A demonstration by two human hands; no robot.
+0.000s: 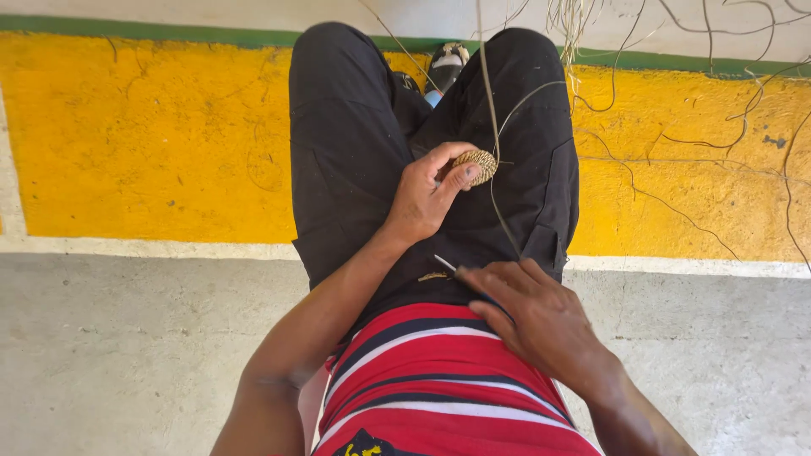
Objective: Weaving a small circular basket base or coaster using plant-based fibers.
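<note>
While the left hand (427,196) pinches a small woven coil (478,164) above the lap, the right hand (528,317) grips a thin needle (445,263) at the waist; stitching seemingly pauses, and the needle must return to the coil.

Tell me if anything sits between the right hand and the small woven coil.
Nothing solid does. The woven coil is pinched in the left hand; the right hand rests lower at the waist, with only thin fibre strands trailing between.

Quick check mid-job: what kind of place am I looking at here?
Probably an outdoor or semi-open spot for handcraft weaving, not a workshop bench. The person sits on a bare concrete floor beside a yellow-painted band; loose plant fibres lie strewn about, and the left hand holds a small coiled woven piece.
</note>
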